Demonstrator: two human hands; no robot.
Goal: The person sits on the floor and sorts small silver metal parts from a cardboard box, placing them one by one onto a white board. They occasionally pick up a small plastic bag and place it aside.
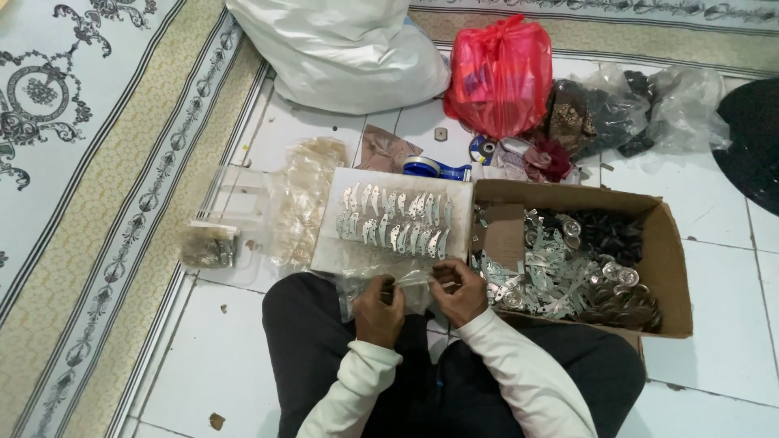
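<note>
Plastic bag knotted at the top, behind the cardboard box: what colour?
Red bag, translucent; head view shows it best.

Just beyond the fingers [422,280] lies a flat board [324,251] carrying two rows of small metal blades [395,219]. Right of the fingers sits a cardboard box [669,251] holding loose metal parts [560,280]. Left of them lie stacked plastic packets [300,199], and farther beyond, a tape roll [434,169] and bags [499,73] on the floor [714,203].

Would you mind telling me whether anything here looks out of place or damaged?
Mostly it looks orderly: metal pieces lie in two neat rows on the white board. The cardboard box of loose metal parts has a bent inner flap, and a small brown scrap lies on the floor tiles.
</note>
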